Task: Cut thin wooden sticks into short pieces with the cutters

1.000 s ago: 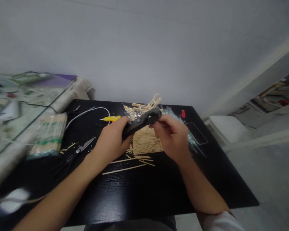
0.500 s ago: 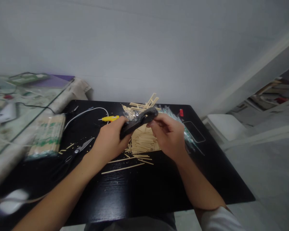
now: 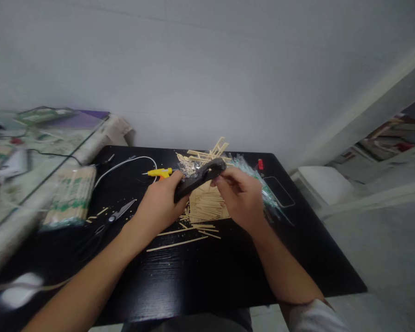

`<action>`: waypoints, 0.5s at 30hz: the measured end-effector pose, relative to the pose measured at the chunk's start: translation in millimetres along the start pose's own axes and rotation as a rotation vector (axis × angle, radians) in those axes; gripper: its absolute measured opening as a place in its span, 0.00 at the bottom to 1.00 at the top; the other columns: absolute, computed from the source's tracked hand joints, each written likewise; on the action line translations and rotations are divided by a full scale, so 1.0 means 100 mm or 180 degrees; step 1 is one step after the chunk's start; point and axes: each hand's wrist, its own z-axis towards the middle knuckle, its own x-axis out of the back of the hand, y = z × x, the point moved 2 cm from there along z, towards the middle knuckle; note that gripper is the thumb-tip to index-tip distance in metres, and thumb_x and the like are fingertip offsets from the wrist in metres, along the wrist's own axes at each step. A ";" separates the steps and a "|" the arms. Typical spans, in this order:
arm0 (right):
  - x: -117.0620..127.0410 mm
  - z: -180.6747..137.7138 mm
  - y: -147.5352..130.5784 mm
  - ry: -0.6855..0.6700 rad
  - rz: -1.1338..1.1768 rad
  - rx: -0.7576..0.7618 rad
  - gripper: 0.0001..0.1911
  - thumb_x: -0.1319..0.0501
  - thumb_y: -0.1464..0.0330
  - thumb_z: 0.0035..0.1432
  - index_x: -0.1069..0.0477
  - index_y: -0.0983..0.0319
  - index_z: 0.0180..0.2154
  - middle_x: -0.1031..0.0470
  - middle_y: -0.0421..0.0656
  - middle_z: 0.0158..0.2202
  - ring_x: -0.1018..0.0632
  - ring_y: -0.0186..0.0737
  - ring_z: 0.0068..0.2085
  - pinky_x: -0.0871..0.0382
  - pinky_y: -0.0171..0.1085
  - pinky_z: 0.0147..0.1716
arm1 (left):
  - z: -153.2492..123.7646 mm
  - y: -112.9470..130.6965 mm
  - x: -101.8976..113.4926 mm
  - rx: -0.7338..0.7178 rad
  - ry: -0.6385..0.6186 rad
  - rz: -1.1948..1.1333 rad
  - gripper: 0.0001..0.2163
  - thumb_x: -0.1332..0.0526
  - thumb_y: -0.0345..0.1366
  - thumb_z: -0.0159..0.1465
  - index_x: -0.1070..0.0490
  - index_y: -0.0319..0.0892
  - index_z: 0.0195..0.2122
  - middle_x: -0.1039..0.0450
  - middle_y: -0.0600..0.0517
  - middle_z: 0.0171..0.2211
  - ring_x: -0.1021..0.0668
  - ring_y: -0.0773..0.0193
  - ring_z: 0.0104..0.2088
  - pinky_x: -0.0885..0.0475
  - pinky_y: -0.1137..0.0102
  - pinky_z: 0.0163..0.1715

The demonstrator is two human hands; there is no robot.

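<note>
Both hands are raised over a black table (image 3: 200, 276). My left hand (image 3: 161, 203) is closed round the lower end of a black hand tool (image 3: 199, 177), which slants up to the right. My right hand (image 3: 240, 196) has its fingers pinched at the tool's upper end; what they pinch is too small to make out. Under the hands lies a flat panel of pale wooden sticks (image 3: 207, 205), with loose sticks (image 3: 178, 243) in front of it and a stick frame (image 3: 207, 152) behind.
A yellow glue gun (image 3: 159, 172) with a white cable (image 3: 124, 162) lies at the back. Scissors (image 3: 115, 215) and a wrapped bundle of sticks (image 3: 71, 196) sit left. A glass-topped surface (image 3: 27, 152) adjoins on the left. Clear plastic packets (image 3: 259, 182), a red item (image 3: 260, 164) and a white stool (image 3: 323, 182) are right.
The hands and the tool stay together and have barely shifted. The view has swayed slightly.
</note>
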 end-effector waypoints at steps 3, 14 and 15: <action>-0.01 0.00 0.01 0.0002 0.0009 0.0017 0.06 0.39 0.70 0.63 0.25 0.61 0.32 0.22 0.39 0.28 0.23 0.33 0.28 0.32 0.33 0.27 | 0.01 0.00 -0.01 0.0093 -0.0079 0.0128 0.04 0.43 0.37 0.64 0.34 0.44 0.38 0.27 0.52 0.28 0.25 0.61 0.27 0.36 0.70 0.29; -0.06 0.01 0.06 -0.0097 0.0197 -0.0120 0.07 0.39 0.71 0.63 0.26 0.61 0.31 0.22 0.39 0.27 0.25 0.30 0.25 0.35 0.32 0.25 | 0.02 -0.06 -0.04 0.0212 -0.0238 0.0627 0.04 0.44 0.36 0.62 0.32 0.44 0.37 0.26 0.50 0.26 0.23 0.57 0.27 0.40 0.67 0.28; -0.06 0.01 0.06 -0.0115 0.0190 -0.0141 0.07 0.39 0.71 0.63 0.26 0.61 0.31 0.22 0.39 0.27 0.26 0.30 0.25 0.36 0.32 0.24 | 0.03 -0.07 -0.04 0.0222 -0.0251 0.0658 0.05 0.44 0.36 0.62 0.32 0.44 0.37 0.26 0.50 0.26 0.23 0.57 0.26 0.40 0.67 0.28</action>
